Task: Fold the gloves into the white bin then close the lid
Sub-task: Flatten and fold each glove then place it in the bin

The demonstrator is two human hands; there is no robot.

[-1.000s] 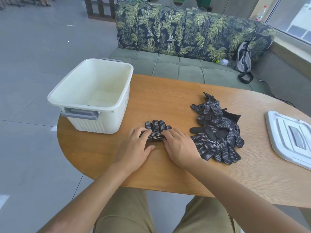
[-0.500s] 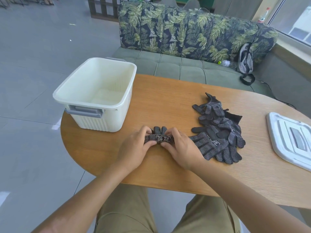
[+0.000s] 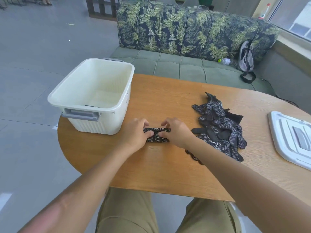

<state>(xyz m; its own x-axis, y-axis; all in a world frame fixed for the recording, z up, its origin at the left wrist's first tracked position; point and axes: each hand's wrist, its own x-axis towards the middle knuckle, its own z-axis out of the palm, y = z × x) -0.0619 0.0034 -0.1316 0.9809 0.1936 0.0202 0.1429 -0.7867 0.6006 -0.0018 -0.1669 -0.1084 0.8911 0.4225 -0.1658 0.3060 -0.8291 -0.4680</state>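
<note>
Your left hand (image 3: 134,133) and right hand (image 3: 178,132) meet over a folded glove (image 3: 157,136) on the wooden table (image 3: 168,101), just in front of you. Fingers of both hands are curled and pinch the glove's cuff band, the left at its left end, the right at its right end; the dotted black fabric shows between and below your thumbs. The glove lies flat on the table, just right of the white bin (image 3: 94,96).

The bin stands open at the table's left edge, a grey handle (image 3: 80,115) facing you. A thin dark strip shows low against its near inner wall; what it is cannot be told.

A loose pile of gloves (image 3: 218,125), black with white dots, lies to the right of your right hand, partly hidden under your forearm. Well to the right, at the table's edge, the white lid (image 3: 289,137) rests flat, apart from the bin.

Beyond the table stands a green sofa (image 3: 185,64) with leaf-print back cushions, a plastic bottle (image 3: 224,61) and a grey bag (image 3: 246,56) on its seat.
</note>
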